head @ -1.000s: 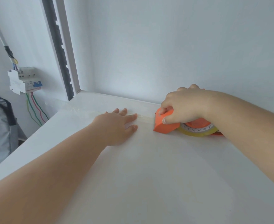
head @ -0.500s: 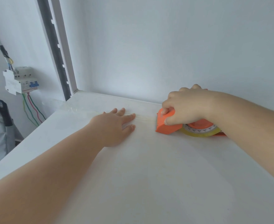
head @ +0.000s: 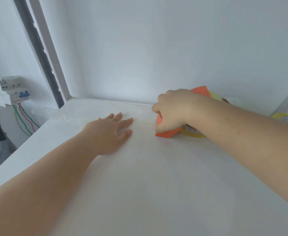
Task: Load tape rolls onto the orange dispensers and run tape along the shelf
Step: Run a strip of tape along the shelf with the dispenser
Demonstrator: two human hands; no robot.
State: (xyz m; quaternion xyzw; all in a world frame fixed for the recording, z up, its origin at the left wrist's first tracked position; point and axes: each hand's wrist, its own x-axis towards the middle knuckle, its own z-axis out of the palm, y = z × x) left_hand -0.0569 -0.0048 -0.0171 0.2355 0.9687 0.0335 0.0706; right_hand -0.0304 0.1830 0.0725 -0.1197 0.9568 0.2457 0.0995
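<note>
Judging by the scene, taping is well underway: a clear, glossy tape strip (head: 75,118) already lies along the white shelf (head: 156,176) from the left edge toward centre frame. The left hand (head: 109,133) rests flat on it, fingers straight and slightly spread. The right hand (head: 172,111) curls its fingers around a boxy orange dispenser (head: 167,132) carrying a yellowish tape roll (head: 190,132), right of centre. A second dispenser (head: 201,91) and a spare roll (head: 287,117) wait further right.
</note>
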